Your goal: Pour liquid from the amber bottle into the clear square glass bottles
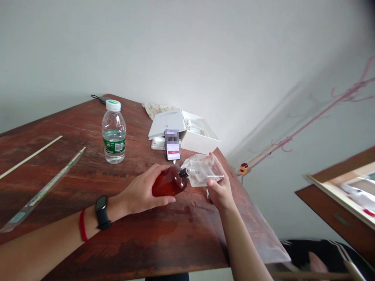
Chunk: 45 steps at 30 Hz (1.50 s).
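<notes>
My left hand (146, 187) is closed around an amber bottle (168, 182), which lies tilted on its side with its dark neck (184, 173) pointing right. In my right hand (221, 189) is a clear, faceted plastic container (205, 168), its narrow end turned left toward the amber bottle. The bottle's neck meets or overlaps that narrow end; I cannot tell whether liquid passes between them. Both are held above the wooden table. Something small and white (208, 193) shows beside my right hand.
A water bottle (114, 132) with a white cap stands left on the table (131, 238). Behind my hands are a phone (172, 146) with a cable, a white device (157, 143) and a white open box (202, 138). Wrapped chopsticks (49, 185) and a thin stick (32, 156) lie far left.
</notes>
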Motion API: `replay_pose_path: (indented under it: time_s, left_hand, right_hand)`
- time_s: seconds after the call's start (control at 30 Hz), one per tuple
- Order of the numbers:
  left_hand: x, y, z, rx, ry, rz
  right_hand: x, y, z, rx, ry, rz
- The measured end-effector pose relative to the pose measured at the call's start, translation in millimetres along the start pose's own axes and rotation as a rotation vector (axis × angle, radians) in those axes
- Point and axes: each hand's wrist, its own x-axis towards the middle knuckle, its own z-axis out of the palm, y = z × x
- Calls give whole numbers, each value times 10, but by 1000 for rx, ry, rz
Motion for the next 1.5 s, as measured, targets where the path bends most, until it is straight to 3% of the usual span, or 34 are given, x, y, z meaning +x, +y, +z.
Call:
replay_pose_path:
  time_s: [1.5]
  left_hand:
    - [-8,11,-3,-6,2,-7]
  right_hand:
    - [-22,-48,13,-19,-16,1]
